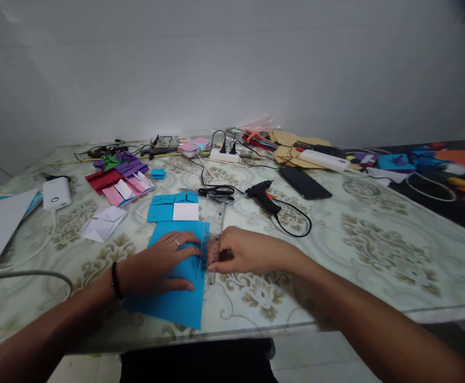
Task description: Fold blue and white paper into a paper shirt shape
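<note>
A sheet of blue paper point(180, 308) lies near the table's front edge. My left hand point(172, 260) rests flat on it with the fingers spread, their tips close to a clear ruler point(215, 213). The ruler lies lengthwise along the sheet's right edge. Closed around the ruler's right side is my right hand point(232, 252), thumb and fingers pinching it. Just beyond the sheet sit a folded blue paper piece point(160, 208) and a white paper square point(185, 211). Scissors point(216, 190) with black handles lie behind the ruler.
A black glue gun point(264, 197) with its cord and a dark phone point(305, 182) lie to the right. Left are folded white paper point(104, 223), a white power bank point(57, 193) and coloured paper pieces point(124, 190). A white power strip point(224, 155) stands near the wall.
</note>
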Action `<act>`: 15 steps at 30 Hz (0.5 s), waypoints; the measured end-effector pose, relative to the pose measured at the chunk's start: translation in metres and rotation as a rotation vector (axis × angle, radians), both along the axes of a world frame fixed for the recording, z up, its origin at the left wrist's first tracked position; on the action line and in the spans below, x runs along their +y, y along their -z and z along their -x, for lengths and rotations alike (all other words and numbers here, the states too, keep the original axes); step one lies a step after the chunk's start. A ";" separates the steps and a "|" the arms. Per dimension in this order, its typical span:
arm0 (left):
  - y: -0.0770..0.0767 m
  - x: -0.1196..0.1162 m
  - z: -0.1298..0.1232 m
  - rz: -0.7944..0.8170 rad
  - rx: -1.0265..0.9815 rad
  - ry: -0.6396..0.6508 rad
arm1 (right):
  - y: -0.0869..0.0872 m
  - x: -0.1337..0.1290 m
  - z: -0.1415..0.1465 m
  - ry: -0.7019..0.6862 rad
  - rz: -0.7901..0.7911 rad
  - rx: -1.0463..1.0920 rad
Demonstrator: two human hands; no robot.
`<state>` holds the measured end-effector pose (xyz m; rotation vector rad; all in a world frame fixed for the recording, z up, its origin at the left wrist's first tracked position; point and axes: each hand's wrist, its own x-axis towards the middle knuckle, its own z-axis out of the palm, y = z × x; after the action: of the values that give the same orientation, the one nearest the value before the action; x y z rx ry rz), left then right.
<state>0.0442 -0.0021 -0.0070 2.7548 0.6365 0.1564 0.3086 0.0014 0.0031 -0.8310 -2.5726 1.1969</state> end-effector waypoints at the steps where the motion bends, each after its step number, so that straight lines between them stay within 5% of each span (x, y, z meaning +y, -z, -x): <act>1: 0.001 0.000 0.000 -0.002 0.004 -0.004 | 0.000 0.000 0.000 0.002 0.006 0.000; 11: -0.001 -0.001 0.000 0.027 -0.011 -0.028 | -0.003 0.014 -0.012 0.258 -0.168 -0.073; 15: -0.001 -0.001 -0.001 0.015 0.008 -0.026 | -0.005 0.013 -0.012 0.256 -0.212 -0.088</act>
<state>0.0448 -0.0030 -0.0061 2.7345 0.6737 0.1461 0.3211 0.0148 0.0086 -1.1426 -2.5058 0.8167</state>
